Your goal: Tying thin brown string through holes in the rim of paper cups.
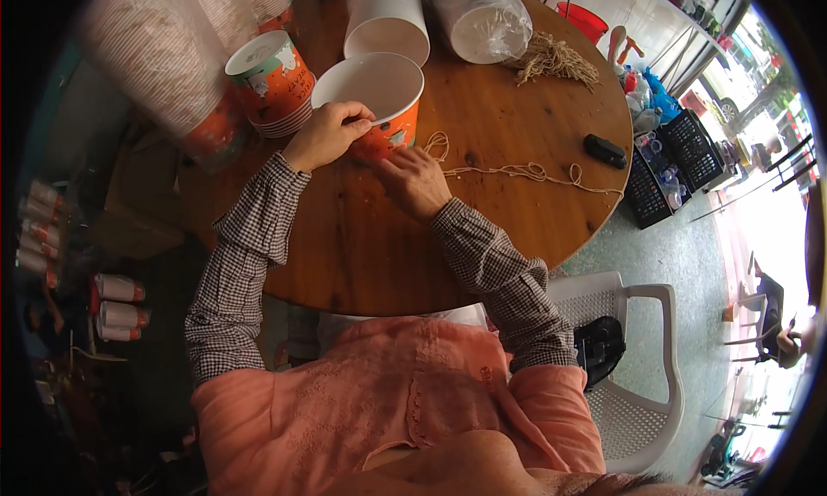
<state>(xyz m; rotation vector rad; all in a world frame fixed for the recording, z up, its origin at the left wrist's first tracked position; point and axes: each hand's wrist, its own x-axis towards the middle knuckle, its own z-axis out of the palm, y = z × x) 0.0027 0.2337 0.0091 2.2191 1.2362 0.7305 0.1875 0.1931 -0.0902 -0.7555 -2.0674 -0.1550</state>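
An orange paper bucket (398, 137) with a white inside and a printed pattern stands before me on the round wooden table. At its near left rim is my left hand (332, 136), closed, with thumb and index finger pinched at the edge. My right hand (415, 183) is at the lower front of the bucket, its fingers curled in; what they grip is hidden. A thin beige string (508, 170) lies looped on the table, running from beside my right fingers toward the right edge.
A stack of orange buckets (274, 87) stands left, beside tall wrapped stacks (159, 61). White tubs (388, 31) and a bagged stack (482, 31) lie behind. Right are a string bundle (558, 61), a black object (605, 150), a black crate (652, 181) and a white chair (659, 324).
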